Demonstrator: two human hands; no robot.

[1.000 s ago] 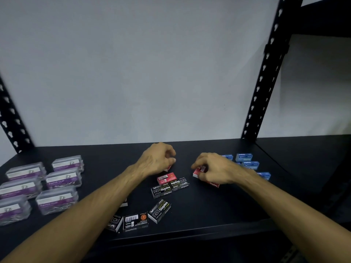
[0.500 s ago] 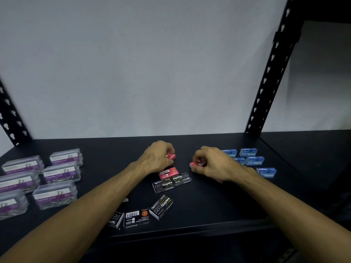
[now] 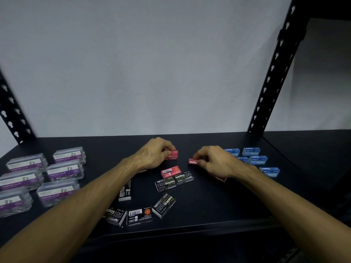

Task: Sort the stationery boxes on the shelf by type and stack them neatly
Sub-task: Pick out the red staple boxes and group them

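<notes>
My left hand (image 3: 154,155) grips a red staple box (image 3: 172,155) at mid-shelf. To its right, my right hand (image 3: 215,160) pinches a second red staple box (image 3: 193,161) by one end. A third red box (image 3: 170,171) lies face up between and below the hands. Another red box (image 3: 219,178) peeks out under my right wrist. Several black staple boxes (image 3: 166,184) lie scattered toward the front edge. Blue staple boxes (image 3: 258,160) are grouped at the right. Clear paper clip boxes (image 3: 64,170) with purple labels sit at the left.
The black shelf board (image 3: 218,205) has a front edge close to the nearest black boxes. Perforated black uprights (image 3: 273,73) stand at the back right and back left. A white wall closes the back. A neighbouring shelf board (image 3: 313,149) continues to the right.
Both hands have closed on red boxes and lifted them slightly toward the back of the shelf. The camera has tilted, so the shelf sits lower in view.
</notes>
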